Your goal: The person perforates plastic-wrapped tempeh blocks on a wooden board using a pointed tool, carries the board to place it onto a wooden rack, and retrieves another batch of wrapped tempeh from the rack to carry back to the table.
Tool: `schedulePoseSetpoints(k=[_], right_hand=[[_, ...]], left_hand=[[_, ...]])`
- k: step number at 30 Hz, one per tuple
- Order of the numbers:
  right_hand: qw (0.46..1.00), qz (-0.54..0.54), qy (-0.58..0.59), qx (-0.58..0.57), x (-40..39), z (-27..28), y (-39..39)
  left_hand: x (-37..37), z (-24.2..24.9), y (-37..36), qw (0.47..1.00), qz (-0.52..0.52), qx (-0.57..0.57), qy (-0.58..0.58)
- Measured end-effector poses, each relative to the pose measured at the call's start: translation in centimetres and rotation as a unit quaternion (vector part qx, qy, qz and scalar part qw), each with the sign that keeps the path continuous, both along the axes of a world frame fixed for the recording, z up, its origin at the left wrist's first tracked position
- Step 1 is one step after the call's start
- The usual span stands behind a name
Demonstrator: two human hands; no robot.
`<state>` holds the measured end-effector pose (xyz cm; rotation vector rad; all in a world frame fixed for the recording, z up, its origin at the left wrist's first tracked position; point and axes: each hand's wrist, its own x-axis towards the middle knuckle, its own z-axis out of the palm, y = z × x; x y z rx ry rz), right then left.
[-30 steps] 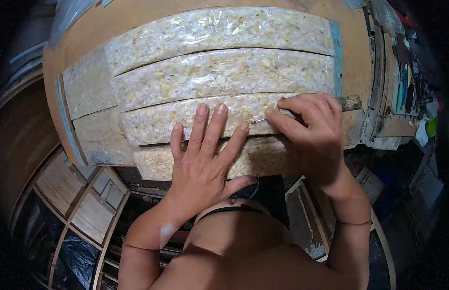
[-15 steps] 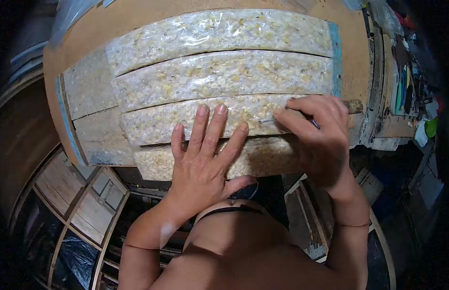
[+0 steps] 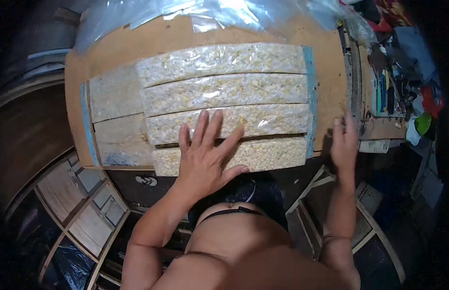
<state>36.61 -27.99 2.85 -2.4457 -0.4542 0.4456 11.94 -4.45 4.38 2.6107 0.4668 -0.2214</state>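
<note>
Several long flat packs of pale yellowish flakes lie in rows, the upper ones under shiny clear plastic. My left hand point(image 3: 202, 157) rests palm down with fingers spread across the nearest flake slab point(image 3: 272, 157) and the plastic-covered flake pack point(image 3: 277, 121) above it. A dark gap runs between these two. My right hand point(image 3: 344, 147) is off the packs, over the right part of the brown board, smeared by motion. Whether its fingers hold anything does not show.
The brown board point(image 3: 326, 96) carries blue strips, one left and one right point(image 3: 309, 92). Clear plastic sheets point(image 3: 200, 14) lie along its far edge. Pens and small tools point(image 3: 385, 92) sit at the right. Wooden frames stand below on both sides.
My right hand has left the third pack, where it held a thin metal-tipped tool, and moved right. My left hand stays on the packs. The view has shifted, showing more of the far edge.
</note>
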Motion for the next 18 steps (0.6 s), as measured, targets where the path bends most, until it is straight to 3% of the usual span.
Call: schedulePoseSetpoints(k=[2,3,5,8,12,14,16,18], right_hand=[[0.995,-0.009,0.092,0.036,-1.4,-0.3,1.4],[0.995,-0.009,0.084,0.045,-1.9,-0.1,1.9],[0.996,0.091,-0.003,0.009,-2.6,-0.1,2.8],[0.993,0.101,-0.061,0.009,-3.3,-0.3,3.1],[0.996,0.091,0.009,0.001,-4.7,0.5,4.1],[0.996,0.088,-0.016,-0.005,-4.7,0.4,4.6],[0.996,0.036,0.08,-0.008,-4.6,0.8,4.9],[0.994,0.029,0.102,0.012,-4.0,-0.7,4.6]], left_hand=[[-0.8,0.4,0.7,1.0,0.007,0.011,0.01],[-1.5,0.3,1.0,0.999,0.045,0.017,0.016],[-2.8,0.6,2.0,0.993,0.101,0.033,0.044],[-5.2,0.1,3.7,0.984,0.17,0.044,0.019],[-7.6,-1.0,5.7,0.98,0.193,0.039,-0.028],[-8.1,-1.2,6.6,0.98,0.183,0.066,-0.042],[-8.5,-2.2,7.4,0.966,0.203,-0.06,-0.146],[-8.8,-3.0,8.0,0.959,0.227,-0.058,-0.161]])
